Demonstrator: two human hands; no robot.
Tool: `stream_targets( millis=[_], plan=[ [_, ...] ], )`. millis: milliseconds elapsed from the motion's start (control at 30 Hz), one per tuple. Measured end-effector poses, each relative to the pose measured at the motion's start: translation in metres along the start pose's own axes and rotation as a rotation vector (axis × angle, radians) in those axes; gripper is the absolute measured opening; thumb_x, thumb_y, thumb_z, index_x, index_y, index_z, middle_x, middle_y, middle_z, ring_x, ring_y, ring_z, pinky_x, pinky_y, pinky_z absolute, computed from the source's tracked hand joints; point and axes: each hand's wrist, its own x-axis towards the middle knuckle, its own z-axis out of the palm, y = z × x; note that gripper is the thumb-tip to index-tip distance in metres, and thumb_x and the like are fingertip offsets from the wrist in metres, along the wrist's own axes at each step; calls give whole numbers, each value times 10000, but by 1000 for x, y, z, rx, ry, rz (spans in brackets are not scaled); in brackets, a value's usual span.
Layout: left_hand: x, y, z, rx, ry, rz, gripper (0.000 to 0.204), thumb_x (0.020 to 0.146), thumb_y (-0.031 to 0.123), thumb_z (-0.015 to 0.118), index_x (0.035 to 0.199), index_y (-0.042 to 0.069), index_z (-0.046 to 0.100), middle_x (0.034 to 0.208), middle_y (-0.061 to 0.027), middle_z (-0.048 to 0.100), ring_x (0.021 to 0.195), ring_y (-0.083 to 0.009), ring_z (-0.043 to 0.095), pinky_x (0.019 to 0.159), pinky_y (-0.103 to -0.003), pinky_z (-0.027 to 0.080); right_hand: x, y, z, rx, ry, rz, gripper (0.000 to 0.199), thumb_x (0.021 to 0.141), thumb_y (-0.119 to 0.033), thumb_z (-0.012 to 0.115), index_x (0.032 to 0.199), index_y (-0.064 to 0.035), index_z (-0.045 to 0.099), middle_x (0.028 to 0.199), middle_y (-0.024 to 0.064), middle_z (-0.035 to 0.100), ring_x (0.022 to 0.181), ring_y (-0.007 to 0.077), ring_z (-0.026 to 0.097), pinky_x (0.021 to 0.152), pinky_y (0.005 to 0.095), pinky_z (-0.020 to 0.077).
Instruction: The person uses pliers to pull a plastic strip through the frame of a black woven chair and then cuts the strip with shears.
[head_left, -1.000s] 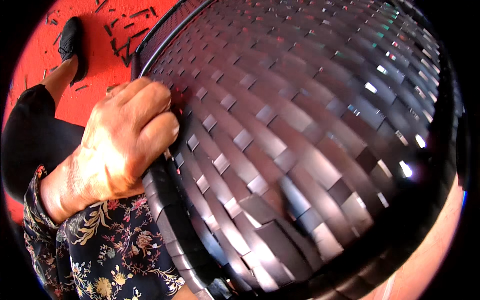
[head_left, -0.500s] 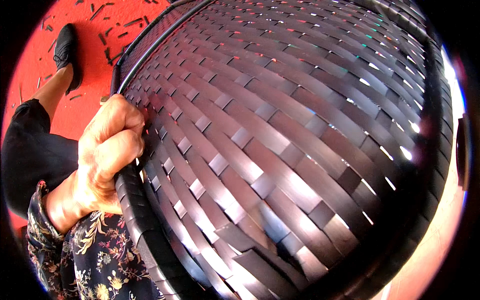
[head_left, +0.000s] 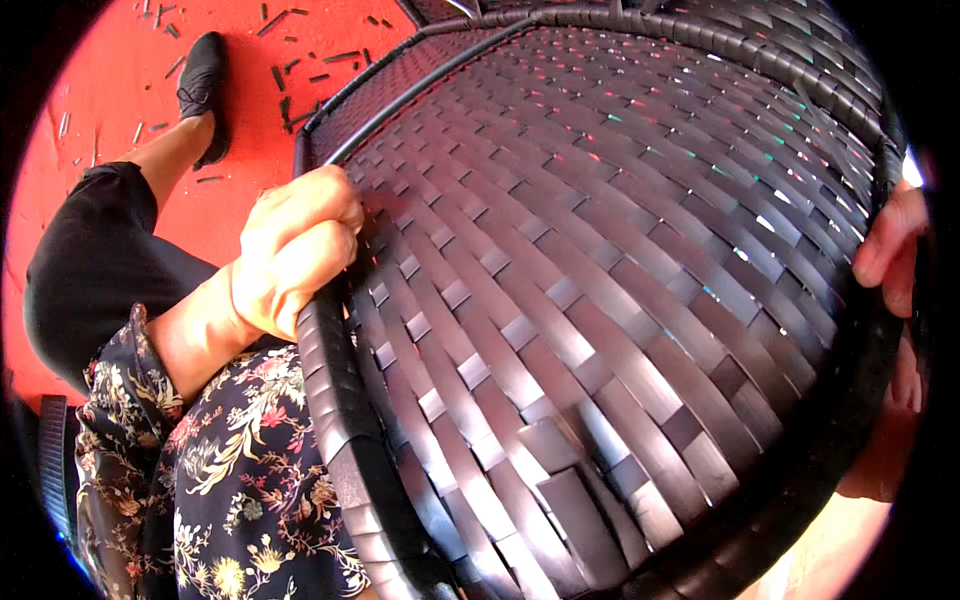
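Note:
A large dark brown woven wicker furniture piece (head_left: 600, 260) of flat plastic strips fills most of the view, tilted before me. My left hand (head_left: 300, 245) is closed in a fist round its strip-wrapped left edge. On the far right edge, the fingers of my right hand (head_left: 893, 245) curl over the wrapped rim; the rest of that hand is partly hidden. Two short strip ends (head_left: 575, 510) stand out from the weave near its lower part. A thin metal rod (head_left: 430, 85) runs along the upper left side.
Scattered black strip offcuts (head_left: 290, 75) lie on the red floor (head_left: 130, 110) at upper left. My leg in black trousers (head_left: 110, 260) and a black shoe (head_left: 203, 85) extend there. More wicker (head_left: 790, 40) curves up beyond the far rim.
The wicker piece and my left hand have shifted right in view, and more of the far rim shows. My right hand has come into sight on the right edge.

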Motion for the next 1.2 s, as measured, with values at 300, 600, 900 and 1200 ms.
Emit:
stream_targets(
  millis=[300, 600, 900, 1200],
  plan=[
    [-11, -6, -14, -82, 35, 63, 472, 809, 435, 531, 653, 4, 420, 637, -115, 403, 523, -239, 419, 452, -326, 338, -3, -28, -15, -85, 20, 1, 210, 849, -208, 535, 700, -64, 501, 603, 28, 510, 505, 105, 464, 493, 241, 361],
    [-10, -22, -2, -67, 74, 104, 481, 810, 456, 516, 639, 18, 414, 627, -112, 397, 510, -240, 418, 433, -321, 328, 20, -80, 17, 251, 239, -55, 282, 829, -271, 523, 662, -46, 487, 613, 84, 519, 489, 168, 494, 487, 262, 418],
    [-9, -23, -1, -109, 57, 114, 442, 816, 422, 515, 662, 19, 416, 643, -117, 402, 521, -247, 423, 446, -320, 338, 10, -99, 37, 182, 379, -85, 276, 833, -274, 499, 740, -14, 495, 625, 74, 495, 519, 160, 479, 515, 255, 403],
    [5, 68, -42, 58, -18, -67, 303, 705, 296, 591, 712, 22, 461, 705, -130, 465, 568, -262, 489, 519, -363, 395, 18, -120, 51, 151, 449, -79, 297, 836, -277, 476, 817, 18, 502, 637, 63, 471, 548, 152, 463, 542, 248, 387]
  ],
)
